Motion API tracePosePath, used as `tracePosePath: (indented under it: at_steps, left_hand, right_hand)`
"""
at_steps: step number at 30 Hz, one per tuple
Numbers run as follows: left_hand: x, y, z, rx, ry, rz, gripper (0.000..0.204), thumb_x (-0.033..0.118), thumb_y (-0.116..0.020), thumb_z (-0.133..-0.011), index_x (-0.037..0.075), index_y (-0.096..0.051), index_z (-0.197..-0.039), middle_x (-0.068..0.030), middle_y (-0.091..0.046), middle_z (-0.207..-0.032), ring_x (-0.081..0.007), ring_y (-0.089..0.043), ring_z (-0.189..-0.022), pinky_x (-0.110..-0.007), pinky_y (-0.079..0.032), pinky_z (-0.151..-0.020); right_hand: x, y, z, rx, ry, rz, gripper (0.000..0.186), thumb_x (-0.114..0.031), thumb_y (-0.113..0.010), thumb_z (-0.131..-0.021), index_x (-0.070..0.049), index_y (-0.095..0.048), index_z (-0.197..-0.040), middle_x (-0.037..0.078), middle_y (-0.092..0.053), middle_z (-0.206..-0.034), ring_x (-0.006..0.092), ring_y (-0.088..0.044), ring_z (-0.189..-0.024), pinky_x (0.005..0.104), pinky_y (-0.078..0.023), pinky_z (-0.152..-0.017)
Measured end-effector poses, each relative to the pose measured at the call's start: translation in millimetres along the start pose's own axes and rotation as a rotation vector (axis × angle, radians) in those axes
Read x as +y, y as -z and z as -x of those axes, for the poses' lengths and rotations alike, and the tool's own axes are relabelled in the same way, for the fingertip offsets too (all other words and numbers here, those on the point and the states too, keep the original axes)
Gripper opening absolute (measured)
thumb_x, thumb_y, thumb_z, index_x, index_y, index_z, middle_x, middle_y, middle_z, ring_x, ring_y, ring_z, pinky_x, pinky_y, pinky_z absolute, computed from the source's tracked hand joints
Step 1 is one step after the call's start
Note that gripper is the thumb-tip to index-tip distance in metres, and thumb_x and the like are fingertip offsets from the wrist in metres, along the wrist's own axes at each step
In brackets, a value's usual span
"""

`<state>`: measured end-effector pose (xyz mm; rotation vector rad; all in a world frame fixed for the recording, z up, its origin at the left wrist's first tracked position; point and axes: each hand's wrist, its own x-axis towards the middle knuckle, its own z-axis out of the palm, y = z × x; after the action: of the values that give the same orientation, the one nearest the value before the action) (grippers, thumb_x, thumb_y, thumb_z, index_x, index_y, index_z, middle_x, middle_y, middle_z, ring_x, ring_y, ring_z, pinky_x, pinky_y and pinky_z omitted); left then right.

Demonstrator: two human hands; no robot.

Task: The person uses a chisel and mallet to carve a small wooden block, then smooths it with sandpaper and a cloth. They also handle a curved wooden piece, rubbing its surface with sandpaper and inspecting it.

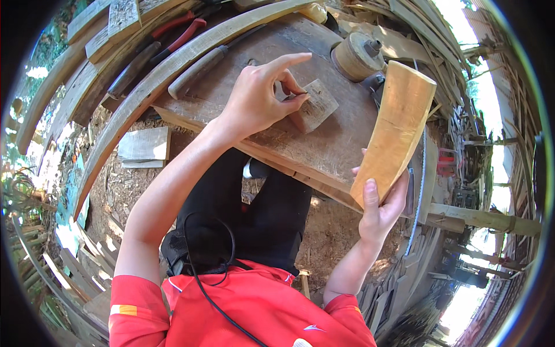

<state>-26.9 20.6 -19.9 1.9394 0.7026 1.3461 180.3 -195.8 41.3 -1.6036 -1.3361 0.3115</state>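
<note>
In my right hand (381,211) is a smooth, honey-coloured curved piece of wood (399,115). My fingers and thumb wrap its lower end, and it stands up at a slant over the workbench's right side. My left hand (263,95) is over the wooden workbench (341,147), thumb and another finger pinched together and the index finger stretched out. Whatever the pinch holds, if anything, is too small to make out. Right at those fingertips is a small, rough, greyish wooden block (317,107), partly covered by them.
A long curved wooden strip (156,81) arcs along the left. Beside it are a wooden-handled tool (199,69) and red-handled pliers (182,34). A round wooden spool-like piece (355,56) stands at the bench's far side. Flat offcuts (144,146) lie on the ground at left.
</note>
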Motion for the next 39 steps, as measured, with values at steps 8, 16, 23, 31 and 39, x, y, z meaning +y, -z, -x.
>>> tracePosePath:
  at_steps: [8, 16, 23, 31, 39]
  left_hand:
    - [2, 1, 0, -0.008, 0.041, 0.053, 0.087, 0.007, -0.086, -0.080, 0.016, -0.052, -0.160, -0.0030, -0.079, -0.081, -0.0102, -0.063, -0.062, -0.026, -0.050, -0.060]
    - [0, 1, 1, -0.024, 0.048, 0.042, 0.088, 0.006, -0.085, -0.080, 0.015, -0.050, -0.160, -0.0020, -0.078, -0.079, -0.0092, -0.062, -0.060, -0.026, -0.049, -0.059]
    - [-1, 0, -1, -0.019, 0.025, 0.037, 0.088, 0.008, -0.088, -0.080, 0.014, -0.050, -0.160, -0.0021, -0.077, -0.078, -0.0088, -0.058, -0.058, -0.026, -0.047, -0.057]
    - [-1, 1, 2, -0.017, 0.046, 0.047, 0.088, 0.008, -0.087, -0.081, 0.015, -0.050, -0.160, -0.0022, -0.077, -0.078, -0.0105, -0.058, -0.058, -0.027, -0.048, -0.059]
    - [1, 0, -1, -0.044, 0.014, 0.023, 0.057, 0.008, -0.086, -0.085, 0.014, -0.070, -0.139, -0.0039, -0.078, -0.085, -0.0133, -0.065, -0.066, -0.028, -0.051, -0.061]
  right_hand:
    - [-18, -6, 0, -0.116, 0.034, 0.007, 0.055, -0.018, -0.076, -0.098, 0.004, -0.054, -0.144, 0.016, -0.074, -0.118, 0.0197, -0.071, -0.110, 0.0358, -0.054, -0.098]
    - [-24, -14, 2, -0.073, 0.066, 0.066, 0.055, -0.018, -0.075, -0.098, 0.003, -0.054, -0.144, 0.016, -0.073, -0.120, 0.0198, -0.069, -0.112, 0.0360, -0.053, -0.098]
    - [-22, -12, 3, -0.149, -0.056, 0.010, 0.060, -0.024, -0.074, -0.099, 0.006, -0.051, -0.146, 0.017, -0.068, -0.127, 0.0216, -0.065, -0.117, 0.0368, -0.050, -0.104]
    - [-19, -17, 12, -0.128, -0.085, -0.190, 0.062, -0.023, -0.077, -0.098, 0.007, -0.051, -0.145, 0.016, -0.067, -0.132, 0.0206, -0.065, -0.118, 0.0353, -0.052, -0.100]
    - [5, -24, 1, -0.153, -0.186, -0.203, 0.063, -0.029, -0.070, -0.104, 0.007, -0.046, -0.149, 0.023, -0.070, -0.126, 0.0228, -0.073, -0.100, 0.0365, -0.060, -0.089]
